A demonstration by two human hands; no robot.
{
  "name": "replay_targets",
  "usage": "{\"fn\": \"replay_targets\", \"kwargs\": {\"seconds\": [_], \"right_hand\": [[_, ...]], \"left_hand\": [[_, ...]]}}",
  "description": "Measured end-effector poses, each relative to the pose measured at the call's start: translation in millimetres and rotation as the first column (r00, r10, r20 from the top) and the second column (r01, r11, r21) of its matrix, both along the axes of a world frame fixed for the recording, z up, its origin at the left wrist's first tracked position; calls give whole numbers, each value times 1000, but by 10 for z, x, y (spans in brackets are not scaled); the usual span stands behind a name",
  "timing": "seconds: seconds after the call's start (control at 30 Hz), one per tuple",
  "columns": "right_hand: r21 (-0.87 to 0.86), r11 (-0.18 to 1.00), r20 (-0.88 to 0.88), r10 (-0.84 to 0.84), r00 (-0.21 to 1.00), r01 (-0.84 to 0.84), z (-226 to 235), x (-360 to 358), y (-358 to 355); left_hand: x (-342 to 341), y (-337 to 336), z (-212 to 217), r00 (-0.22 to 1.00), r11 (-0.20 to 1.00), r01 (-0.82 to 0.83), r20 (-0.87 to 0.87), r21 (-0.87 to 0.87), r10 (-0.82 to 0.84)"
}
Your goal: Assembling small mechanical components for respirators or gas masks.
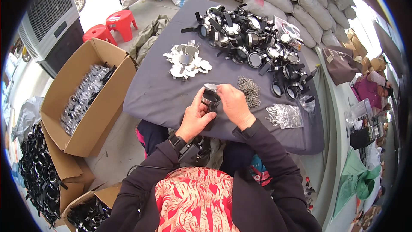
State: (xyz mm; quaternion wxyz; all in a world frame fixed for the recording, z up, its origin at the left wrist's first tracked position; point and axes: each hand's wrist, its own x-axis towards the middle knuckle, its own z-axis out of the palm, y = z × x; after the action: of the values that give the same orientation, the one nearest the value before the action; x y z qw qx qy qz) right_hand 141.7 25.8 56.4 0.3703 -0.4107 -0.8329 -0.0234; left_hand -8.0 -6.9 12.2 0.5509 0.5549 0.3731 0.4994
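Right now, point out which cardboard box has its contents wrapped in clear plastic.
The big open box left of the table: it holds clear-bagged parts. The lower box holds loose black rings.

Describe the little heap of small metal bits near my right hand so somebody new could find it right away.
Start at the grey cloth-covered table. Just beyond the right hand, before the big pile of black-strapped round parts, lies the heap of small metal bits. It is loose, dull grey and tangled, unlike the clear bag of shiny pieces to its right.
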Motion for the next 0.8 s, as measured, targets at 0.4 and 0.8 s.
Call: {"fn": "replay_targets", "kwargs": {"seconds": [0.4,0.8], "right_hand": [[8,999,139,32,990,-33,-144,-30,-298],[-43,997,-83,55,995,-59,-187,-23,-335]], "left_hand": [[-20,-64,-72,999,998,23,-44,52,-20],[-3,-47,-46,996,994,20,-83,110,-11]]}}
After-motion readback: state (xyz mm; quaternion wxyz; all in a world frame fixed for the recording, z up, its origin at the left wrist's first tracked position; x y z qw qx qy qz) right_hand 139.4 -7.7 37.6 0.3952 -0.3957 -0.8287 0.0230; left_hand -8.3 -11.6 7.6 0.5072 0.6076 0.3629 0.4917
